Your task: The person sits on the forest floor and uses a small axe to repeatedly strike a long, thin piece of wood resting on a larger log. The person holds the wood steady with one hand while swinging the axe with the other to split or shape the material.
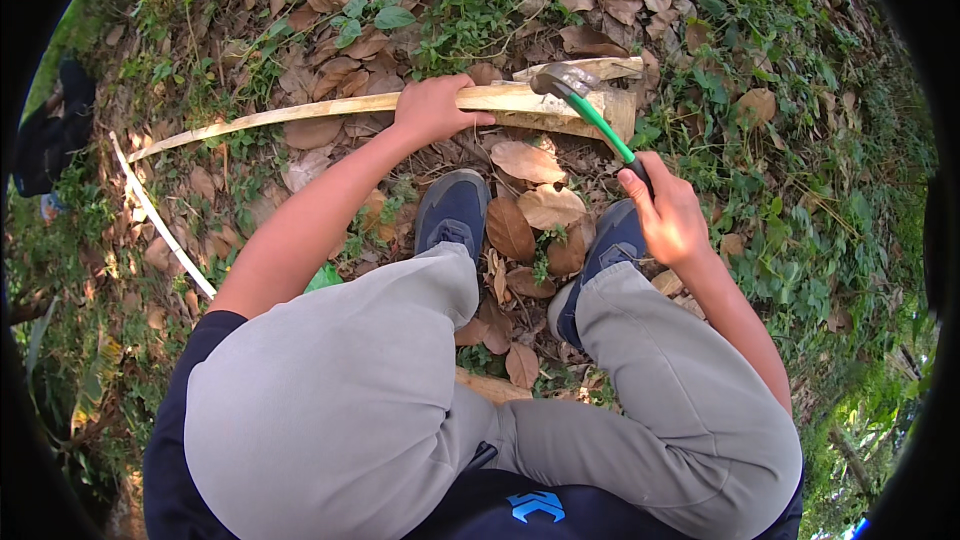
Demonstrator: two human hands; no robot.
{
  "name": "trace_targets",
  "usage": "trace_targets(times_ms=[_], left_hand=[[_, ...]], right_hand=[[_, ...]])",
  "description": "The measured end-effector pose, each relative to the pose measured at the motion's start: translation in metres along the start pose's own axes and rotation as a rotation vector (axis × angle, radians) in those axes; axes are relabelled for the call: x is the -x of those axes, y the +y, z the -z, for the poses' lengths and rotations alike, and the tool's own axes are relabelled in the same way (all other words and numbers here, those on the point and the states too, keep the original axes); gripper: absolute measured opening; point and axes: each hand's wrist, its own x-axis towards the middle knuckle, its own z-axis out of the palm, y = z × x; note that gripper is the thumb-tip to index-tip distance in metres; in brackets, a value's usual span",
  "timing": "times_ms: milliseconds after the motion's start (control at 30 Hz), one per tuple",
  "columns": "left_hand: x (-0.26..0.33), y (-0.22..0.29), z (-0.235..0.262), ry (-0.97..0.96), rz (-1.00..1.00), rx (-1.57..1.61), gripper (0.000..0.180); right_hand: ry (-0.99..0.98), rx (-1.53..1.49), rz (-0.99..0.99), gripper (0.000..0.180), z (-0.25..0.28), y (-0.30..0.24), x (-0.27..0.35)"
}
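My left hand [432, 110] grips a long pale wooden strip [265, 118], its fingers over the far edge and thumb along the near side. The strip stretches from the far left to the middle right, where its end lies over a thicker wood piece [621, 118]. In my right hand [667, 208] is a hammer [597, 120] with a green and black handle, held by the handle's lower end. The hammer's metal head appears above the strip's right end; whether it touches the wood I cannot tell. Another short split piece of wood [590, 68] lies just beyond.
Dry brown leaves [527, 162] and low green plants [455, 0] cover the ground. A second thin pale strip [160, 212] lies at the left. My dark blue shoes [452, 208] are close on the near side of the wood. A dark object [55, 130] stands at the far left rim.
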Motion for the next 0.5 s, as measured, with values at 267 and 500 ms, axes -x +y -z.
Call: trace_targets(times_ms=[267, 500], left_hand=[[0.0, 0.007, 0.001, 0.018, -0.01, -0.008, 0.071], [0.004, 0.001, -0.004, 0.079, -0.01, 0.016, 0.064]], right_hand=[[-0.009, 0.05, 0.016, 0.033, -0.008, 0.01, -0.007], [-0.006, -0.005, -0.052, 0.033, 0.006, -0.009, 0.003]])
